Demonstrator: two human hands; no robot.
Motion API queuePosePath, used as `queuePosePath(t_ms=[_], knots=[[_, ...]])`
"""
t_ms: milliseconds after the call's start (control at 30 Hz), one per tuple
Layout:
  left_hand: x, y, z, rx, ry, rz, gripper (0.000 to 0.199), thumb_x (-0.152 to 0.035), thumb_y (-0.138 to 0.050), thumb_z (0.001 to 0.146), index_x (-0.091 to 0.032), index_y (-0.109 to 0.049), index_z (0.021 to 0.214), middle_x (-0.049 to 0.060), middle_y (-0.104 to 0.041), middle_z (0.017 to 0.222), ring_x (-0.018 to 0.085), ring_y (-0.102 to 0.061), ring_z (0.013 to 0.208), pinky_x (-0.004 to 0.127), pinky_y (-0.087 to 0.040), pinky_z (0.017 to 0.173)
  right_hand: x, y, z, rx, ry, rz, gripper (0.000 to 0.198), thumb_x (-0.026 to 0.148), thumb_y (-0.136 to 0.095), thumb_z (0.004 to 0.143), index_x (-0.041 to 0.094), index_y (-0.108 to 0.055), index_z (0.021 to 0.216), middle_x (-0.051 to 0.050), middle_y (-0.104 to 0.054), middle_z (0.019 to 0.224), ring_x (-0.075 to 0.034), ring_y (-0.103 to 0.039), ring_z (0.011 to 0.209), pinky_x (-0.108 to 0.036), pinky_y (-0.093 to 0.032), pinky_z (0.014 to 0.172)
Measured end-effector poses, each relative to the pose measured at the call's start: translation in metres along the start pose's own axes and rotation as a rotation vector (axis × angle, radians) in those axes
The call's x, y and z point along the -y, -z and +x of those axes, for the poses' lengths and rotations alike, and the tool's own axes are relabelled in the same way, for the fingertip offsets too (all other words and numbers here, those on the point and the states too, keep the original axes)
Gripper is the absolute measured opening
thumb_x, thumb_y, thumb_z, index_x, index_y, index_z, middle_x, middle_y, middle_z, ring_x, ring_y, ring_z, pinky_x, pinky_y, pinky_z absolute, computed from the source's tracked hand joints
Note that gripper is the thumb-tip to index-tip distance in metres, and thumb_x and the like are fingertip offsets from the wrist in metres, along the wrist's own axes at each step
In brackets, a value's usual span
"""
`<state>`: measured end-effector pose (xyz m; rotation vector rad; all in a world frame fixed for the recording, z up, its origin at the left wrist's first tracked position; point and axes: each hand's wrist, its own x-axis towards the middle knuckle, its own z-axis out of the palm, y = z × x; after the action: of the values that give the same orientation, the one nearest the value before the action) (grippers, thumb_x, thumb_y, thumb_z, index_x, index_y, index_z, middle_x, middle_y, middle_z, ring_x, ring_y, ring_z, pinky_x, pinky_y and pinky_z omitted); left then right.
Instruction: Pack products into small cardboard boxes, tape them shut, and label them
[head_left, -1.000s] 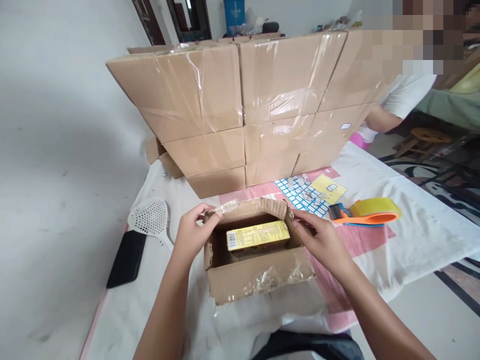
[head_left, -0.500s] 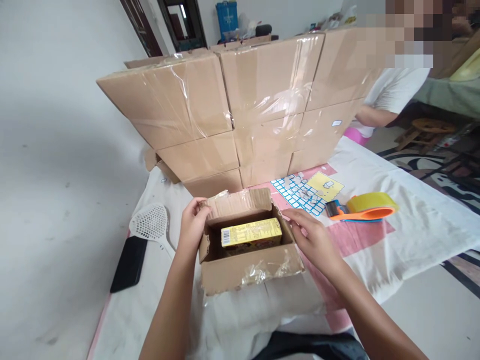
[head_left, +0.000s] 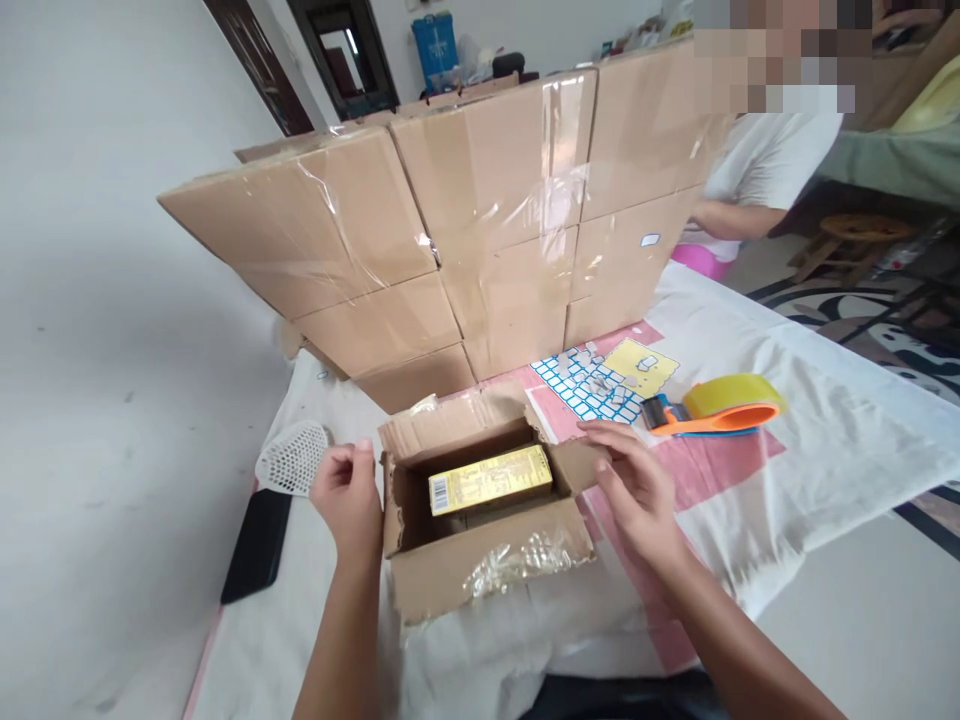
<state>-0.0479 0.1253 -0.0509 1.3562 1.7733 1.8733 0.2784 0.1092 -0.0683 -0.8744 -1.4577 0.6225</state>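
Observation:
A small cardboard box [head_left: 491, 580] sits with its top flaps spread, and a yellow carton [head_left: 491, 480] with a barcode lies inside it. Just off the box's left edge is my left hand [head_left: 347, 500], fingers curled in and thumb up, with nothing visible in it. On the other side my right hand [head_left: 641, 490] has thumb and fingers around the outer end of the right flap [head_left: 579, 464], which sticks outward. Clear tape clings to the near flap. The far flap [head_left: 457, 415] leans back.
Behind stands a wall of taped cardboard boxes [head_left: 510, 210]. An orange tape dispenser [head_left: 720, 410] lies to the right, near a blue-and-white patterned sheet [head_left: 589, 385]. A white slotted skimmer [head_left: 294, 458] and a black phone-like slab [head_left: 256, 545] lie left. Another person [head_left: 780, 170] is beyond the boxes.
The right flap has swung outward at my right hand. My left hand has left the far left corner of the box and moved left and nearer. The camera view has shifted slightly.

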Motion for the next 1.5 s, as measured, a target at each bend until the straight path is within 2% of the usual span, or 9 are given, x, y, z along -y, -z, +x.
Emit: queuePosePath(t_ms=[133,233,400,600,833,1067,1167,1333,1500], knots=[[0.01,0.02,-0.019,0.198,-0.178,-0.029,0.046,-0.055,-0.063,0.091,-0.019,-0.067,0.064,0.004,-0.066,0.065,0.02,-0.061,0.072,0.036,-0.05,0.074,0.003,0.003,-0.002,0.325,-0.041,0.207,0.055,0.033,-0.052,0.105,0.035,-0.036,0.158,-0.01,-0.064,0.14,-0.028,-0.063,0.13,-0.053,-0.05,0.11],[0.024,0.033,-0.029,0.228,-0.316,-0.073,0.019,-0.035,-0.066,0.093,-0.021,-0.077,0.087,0.006,-0.077,0.086,0.023,-0.068,0.09,0.043,-0.054,0.09,0.002,0.001,-0.001,0.536,0.042,0.068,0.061,0.032,-0.049,0.106,0.034,-0.028,0.163,-0.01,-0.066,0.139,-0.029,-0.055,0.139,-0.056,-0.043,0.117],[0.057,0.056,-0.051,0.288,-0.326,-0.024,0.024,-0.019,-0.069,0.091,-0.026,-0.075,0.113,0.009,-0.074,0.122,0.026,-0.069,0.117,0.044,-0.056,0.101,-0.005,-0.01,-0.001,0.11,0.066,0.075,0.049,0.038,-0.05,0.104,0.036,-0.044,0.152,-0.008,-0.048,0.155,-0.032,-0.04,0.15,-0.058,-0.037,0.121],[0.062,0.082,-0.08,0.602,-0.224,0.114,0.092,-0.044,-0.085,0.077,-0.03,-0.04,0.157,0.016,-0.033,0.168,0.036,-0.038,0.152,0.052,-0.041,0.118,-0.011,-0.01,0.002,0.473,-0.028,0.121,0.061,0.059,-0.042,0.105,0.033,-0.036,0.16,-0.01,-0.058,0.148,-0.032,-0.036,0.153,-0.058,-0.028,0.125],[0.024,0.07,-0.059,0.401,-0.409,0.231,0.024,-0.041,-0.066,0.093,-0.029,-0.073,0.113,0.009,-0.066,0.133,0.033,-0.055,0.128,0.054,-0.038,0.114,-0.024,-0.007,-0.005,0.485,-0.062,0.282,0.062,0.067,-0.043,0.1,0.035,-0.048,0.152,-0.007,-0.062,0.144,-0.033,-0.026,0.157,-0.057,-0.025,0.127],[0.018,0.031,-0.061,0.34,0.157,-0.195,0.076,-0.044,-0.072,0.087,-0.038,-0.039,0.155,0.009,-0.038,0.165,0.032,-0.041,0.149,0.046,-0.043,0.113,-0.028,-0.029,0.003,0.285,-0.327,0.251,0.061,0.058,-0.046,0.103,0.04,-0.034,0.16,-0.002,-0.03,0.171,-0.029,-0.027,0.159,-0.057,-0.026,0.128],[0.019,0.027,-0.061,0.377,0.219,-0.286,0.088,-0.049,-0.073,0.084,-0.039,-0.03,0.16,0.007,-0.035,0.167,0.032,-0.036,0.153,0.046,-0.04,0.118,-0.026,-0.032,0.018,0.289,-0.318,0.436,0.065,0.066,-0.04,0.102,0.037,-0.035,0.16,-0.006,-0.046,0.162,-0.03,-0.039,0.153,-0.059,-0.029,0.126],[0.012,0.032,-0.054,0.26,-0.192,-0.134,0.094,-0.021,-0.078,0.079,-0.043,-0.031,0.158,0.007,-0.055,0.15,0.028,-0.053,0.139,0.049,-0.042,0.115,-0.019,-0.029,0.017,0.316,-0.072,0.293,0.051,0.054,-0.05,0.104,0.032,-0.051,0.149,-0.007,-0.078,0.114,-0.031,-0.049,0.145,-0.06,-0.025,0.125],[-0.001,0.03,-0.045,0.416,-0.198,-0.03,0.098,-0.018,-0.069,0.081,-0.045,-0.02,0.161,0.007,-0.014,0.175,0.035,-0.033,0.154,0.054,-0.04,0.118,-0.022,-0.033,0.011,0.152,-0.077,0.353,0.049,0.052,-0.057,0.101,0.035,-0.05,0.146,-0.008,-0.06,0.144,-0.03,-0.051,0.142,-0.055,-0.038,0.119]])
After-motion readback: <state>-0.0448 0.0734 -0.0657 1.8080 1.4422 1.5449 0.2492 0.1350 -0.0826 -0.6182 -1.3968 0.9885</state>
